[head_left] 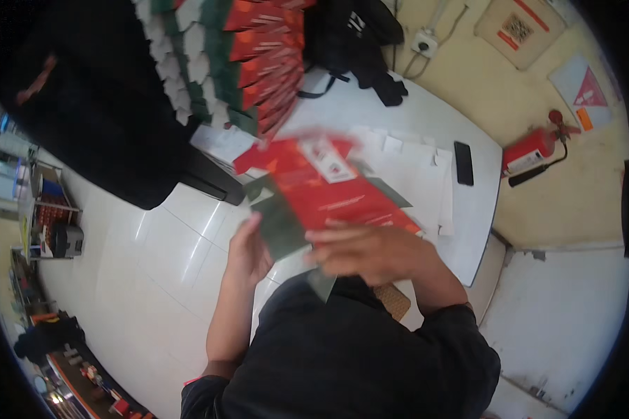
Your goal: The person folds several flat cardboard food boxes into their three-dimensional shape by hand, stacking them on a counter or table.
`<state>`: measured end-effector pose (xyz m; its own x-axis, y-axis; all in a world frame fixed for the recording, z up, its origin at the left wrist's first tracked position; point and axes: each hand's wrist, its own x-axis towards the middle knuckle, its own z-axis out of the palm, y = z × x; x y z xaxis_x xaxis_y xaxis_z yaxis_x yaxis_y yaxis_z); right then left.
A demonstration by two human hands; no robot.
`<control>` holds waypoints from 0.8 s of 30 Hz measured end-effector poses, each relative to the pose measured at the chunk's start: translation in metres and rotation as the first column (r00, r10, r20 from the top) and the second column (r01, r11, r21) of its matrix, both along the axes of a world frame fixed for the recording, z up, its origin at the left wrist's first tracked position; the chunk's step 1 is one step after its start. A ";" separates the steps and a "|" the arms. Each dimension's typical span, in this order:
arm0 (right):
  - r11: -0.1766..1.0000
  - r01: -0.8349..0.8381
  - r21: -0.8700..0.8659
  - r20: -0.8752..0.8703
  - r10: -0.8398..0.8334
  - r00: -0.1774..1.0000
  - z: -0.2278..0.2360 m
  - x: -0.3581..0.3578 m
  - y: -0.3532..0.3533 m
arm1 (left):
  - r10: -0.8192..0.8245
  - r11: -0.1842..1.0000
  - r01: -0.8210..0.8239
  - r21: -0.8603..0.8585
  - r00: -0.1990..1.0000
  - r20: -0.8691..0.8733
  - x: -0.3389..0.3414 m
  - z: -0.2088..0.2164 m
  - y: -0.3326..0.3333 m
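A flat red printed paper piece [321, 185] with a white label patch is held up in front of me, its far end blurred by motion. Dark green panels [278, 222] show beside and below it; whether they are part of the same piece I cannot tell. My left hand [250, 251] grips the green panel's left edge, thumb on top. Across the near end of the red paper lies my right hand [370, 251], fingers bent over it and slightly smeared. Beyond, overlapping rows of similar red folded papers [272, 63] and green and white ones [210, 63] are stacked.
On the white table [426, 112] lie white paper sheets [416, 174], a black phone [463, 163] and a black bag [356, 35]. A red fire extinguisher [534, 150] hangs by the right wall. Black cloth [91, 105] covers something large at left; shelves [49, 209] stand beyond.
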<state>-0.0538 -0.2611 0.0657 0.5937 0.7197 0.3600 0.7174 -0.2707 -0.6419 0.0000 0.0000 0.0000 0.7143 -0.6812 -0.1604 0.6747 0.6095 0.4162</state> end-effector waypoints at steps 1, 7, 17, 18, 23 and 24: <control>0.996 -0.090 -0.002 -0.010 0.090 0.996 0.015 0.000 0.011 | 0.054 0.988 -0.050 0.147 0.998 -0.022 -0.005 0.003 0.009; 0.928 -0.192 0.321 0.081 0.175 0.981 0.021 -0.017 0.095 | 0.262 0.963 -0.264 0.044 0.964 0.045 -0.078 0.015 0.085; 0.977 -0.213 -0.014 0.278 0.208 0.938 0.015 -0.035 0.207 | 0.236 0.636 -0.496 0.591 0.854 0.464 -0.128 0.038 0.195; 0.957 -0.289 -0.037 0.248 0.289 0.925 0.015 -0.037 0.214 | 0.217 0.686 -0.466 0.559 0.864 0.453 -0.137 0.035 0.209; 0.967 -0.248 -0.065 0.433 0.251 0.865 0.007 -0.049 0.259 | 0.274 0.610 -0.488 0.625 0.869 0.411 -0.197 0.038 0.219; 0.970 -0.244 0.015 0.346 0.224 0.911 0.004 -0.051 0.270 | 0.271 0.618 -0.493 0.612 0.865 0.423 -0.204 0.034 0.226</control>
<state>-0.1045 0.0092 0.0692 0.2457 0.7956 0.5538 0.9329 -0.0387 -0.3582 -0.2039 0.2255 0.0339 0.9688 -0.1093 -0.2223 0.2434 0.2523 0.9365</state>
